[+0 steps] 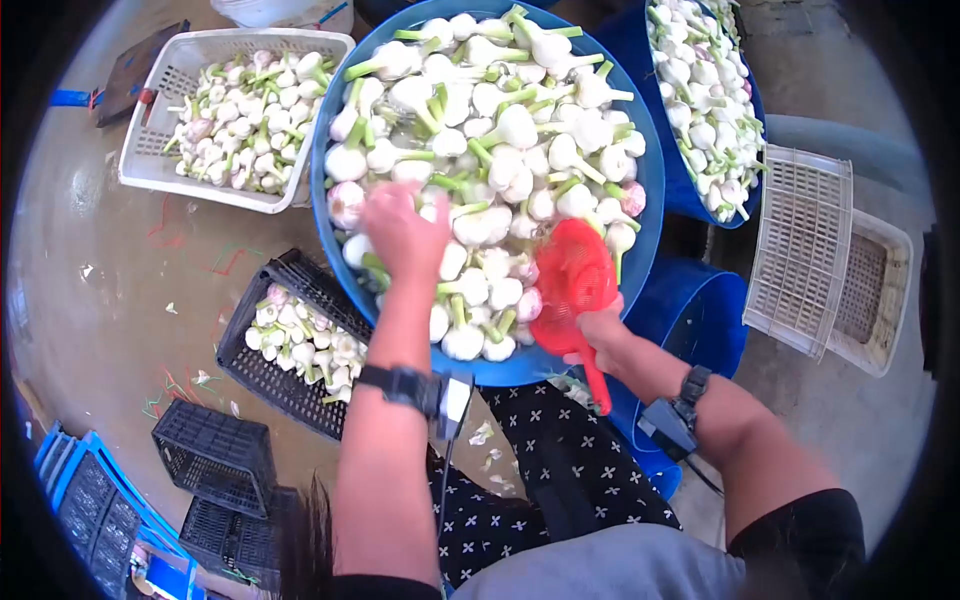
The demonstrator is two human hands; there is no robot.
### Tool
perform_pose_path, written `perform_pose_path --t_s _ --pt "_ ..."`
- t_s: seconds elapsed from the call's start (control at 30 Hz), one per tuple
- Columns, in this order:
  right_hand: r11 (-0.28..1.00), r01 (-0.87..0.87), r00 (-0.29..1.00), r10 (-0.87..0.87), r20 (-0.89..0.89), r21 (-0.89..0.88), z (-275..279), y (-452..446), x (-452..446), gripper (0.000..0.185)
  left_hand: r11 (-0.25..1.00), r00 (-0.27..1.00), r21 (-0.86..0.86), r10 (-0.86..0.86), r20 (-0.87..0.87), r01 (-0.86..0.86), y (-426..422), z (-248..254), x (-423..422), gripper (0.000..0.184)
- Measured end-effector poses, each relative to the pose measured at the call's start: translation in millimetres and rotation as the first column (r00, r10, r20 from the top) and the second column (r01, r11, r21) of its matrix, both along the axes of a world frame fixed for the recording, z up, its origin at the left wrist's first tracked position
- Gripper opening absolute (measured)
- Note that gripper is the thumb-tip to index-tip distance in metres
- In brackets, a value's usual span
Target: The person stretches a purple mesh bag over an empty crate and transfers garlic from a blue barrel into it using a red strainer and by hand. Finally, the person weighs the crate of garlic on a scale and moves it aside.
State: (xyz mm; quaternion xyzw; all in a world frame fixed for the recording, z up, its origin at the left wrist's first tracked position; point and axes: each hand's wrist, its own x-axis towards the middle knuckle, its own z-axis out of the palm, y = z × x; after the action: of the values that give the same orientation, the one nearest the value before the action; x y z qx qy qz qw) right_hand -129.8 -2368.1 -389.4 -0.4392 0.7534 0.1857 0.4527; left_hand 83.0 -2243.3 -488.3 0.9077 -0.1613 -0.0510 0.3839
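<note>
R hand is gripping red scoop over blue tub; L hand is reaching among garlic bulbs, fingers blurred, can't tell spread.

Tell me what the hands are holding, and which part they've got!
The right hand holds the red strainer where its handle meets the bowl. The left hand is among the garlic; I can't tell if it grips any.

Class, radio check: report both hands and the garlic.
Left hand down among garlic bulbs. Right hand gripping red strainer. Bulbs crowd blue tub; strainer covers some.
</note>
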Motion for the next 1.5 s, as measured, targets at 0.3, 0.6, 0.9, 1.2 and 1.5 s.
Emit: perform_pose_path --t_s 0.3,0.6,0.9,1.2,1.5 --pt "0.43 -0.664 0.686 0.674 -0.272 -0.612 -38 10 -25 0.094 0.717 0.815 0.455 -0.579 -0.034 0.528 -25 -35 -57 0.018" --pt "0.876 -0.459 0.822 0.483 0.301 -0.149 -86 14 66 0.062 0.891 0.858 0.151 -0.347 -0.378 0.427 -19 -7 -51 0.037" --pt "0.863 -0.433 0.535 0.479 0.696 -0.261 -48 22 71 0.03 0.752 0.462 -0.59 -0.429 -0.776 -0.294 22 23 -48 0.073" --pt "0.877 -0.184 0.724 -0.185 0.665 0.444 -12 30 55 0.024 0.763 0.376 -0.613 -0.517 -0.769 -0.205 63 59 -67 0.08" --pt "0.968 -0.123 0.716 -0.065 0.696 0.217 5 56 46 0.024 0.625 0.75 -0.726 -0.324 -0.576 -0.287 66 64 -120 0.076"
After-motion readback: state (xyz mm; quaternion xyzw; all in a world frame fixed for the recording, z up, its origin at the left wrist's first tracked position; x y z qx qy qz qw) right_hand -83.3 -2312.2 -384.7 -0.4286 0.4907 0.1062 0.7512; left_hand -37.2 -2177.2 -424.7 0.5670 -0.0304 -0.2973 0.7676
